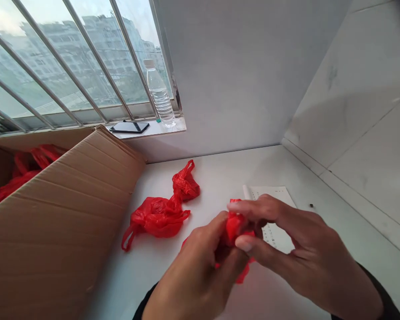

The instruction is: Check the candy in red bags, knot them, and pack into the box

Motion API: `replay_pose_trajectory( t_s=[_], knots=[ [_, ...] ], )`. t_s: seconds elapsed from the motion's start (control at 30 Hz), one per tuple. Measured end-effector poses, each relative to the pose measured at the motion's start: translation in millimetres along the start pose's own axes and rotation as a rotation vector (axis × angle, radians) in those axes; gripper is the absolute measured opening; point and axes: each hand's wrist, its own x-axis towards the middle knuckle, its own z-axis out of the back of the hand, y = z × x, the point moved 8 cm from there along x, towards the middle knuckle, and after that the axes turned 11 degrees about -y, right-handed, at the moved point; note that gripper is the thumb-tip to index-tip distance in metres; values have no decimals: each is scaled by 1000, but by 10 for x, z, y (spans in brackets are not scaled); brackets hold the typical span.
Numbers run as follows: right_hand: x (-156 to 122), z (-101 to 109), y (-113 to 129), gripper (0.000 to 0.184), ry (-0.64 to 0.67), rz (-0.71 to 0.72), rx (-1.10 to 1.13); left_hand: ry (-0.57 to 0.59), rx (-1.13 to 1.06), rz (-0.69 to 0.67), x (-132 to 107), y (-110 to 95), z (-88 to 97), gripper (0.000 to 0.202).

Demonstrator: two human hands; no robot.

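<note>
Both hands are together over the white tabletop (216, 178), working on a red plastic bag (234, 226). My left hand (200, 266) is closed around the bag's bunched middle. With thumb and fingers, my right hand (286, 235) pinches the bag near its upper end. Part of the bag hangs below the fingers, and much of it is hidden by them. To the left, two bunched red plastic bags lie on the table: a larger bag (158, 218) with loop handles, and a smaller bag (186, 183) touching it from behind.
A tall cardboard box (60, 213) at left holds more red bags (23, 175). A calendar-like printed sheet (278, 231) lies partly behind my right hand. On the windowsill are a phone (130, 127) and a clear plastic bottle (160, 98). A small dark object (311, 206) sits at right.
</note>
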Motion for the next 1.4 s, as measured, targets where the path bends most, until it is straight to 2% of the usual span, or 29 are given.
replay_pose_trajectory(
  t_s=[0.1, 0.17, 0.23, 0.33, 0.4, 0.47, 0.53, 0.6, 0.67, 0.73, 0.8, 0.87, 0.97, 1.07, 1.13, 1.23, 1.3, 1.4],
  knots=[
    [21, 36, -59, 45, 8, -28, -80, 42, -128, 62, 53, 35, 4, 35],
    [34, -4, -110, 32, 81, -81, -71, 20, -162, 71, 78, 54, 44, 42],
    [49, -14, -161, 13, 99, -159, -7, -62, -182, 76, 100, 93, 124, 46],
    [70, 18, -171, 3, 67, -203, 78, -187, -257, 121, 126, 175, 238, 40],
    [65, -17, -158, 2, 121, -202, 126, -183, -294, 113, 145, 166, 258, 30],
    [71, -46, -170, 6, 147, -200, 147, -98, -292, 74, 155, 106, 227, 21],
    [89, -78, -219, 20, 146, -204, 143, -12, -274, 46, 143, 60, 197, 12],
    [77, -180, -306, 34, 222, -254, 162, 6, -268, 61, 128, 76, 210, 7],
    [31, -294, -418, 37, 319, -359, 205, -26, -199, 44, 123, 108, 249, 9],
    [-1, -343, -518, 36, 340, -450, 231, -136, -33, -72, 135, 93, 334, 20],
    [-8, -359, -587, 38, 317, -498, 246, -292, 174, -256, 132, 14, 417, 38],
    [-22, -419, -625, 39, 341, -524, 294, -391, 316, -425, 111, -68, 428, 52],
    [-64, -562, -646, 33, 444, -568, 445, -414, 399, -605, 82, -146, 388, 54],
    [-40, -575, -667, 24, 413, -561, 473, -408, 455, -688, 60, -178, 399, 47],
    [8, -499, -662, 20, 329, -511, 367, -356, 521, -655, 76, -150, 409, 48],
    [76, -350, -602, 20, 234, -421, 167, -231, 620, -498, 119, -45, 455, 51],
    [111, -242, -601, 21, 206, -397, 69, -190, 668, -410, 111, 1, 567, 48],
    [160, -53, -727, 26, 202, -398, -29, -187, 725, -385, 32, -15, 840, 42]
  ],
)
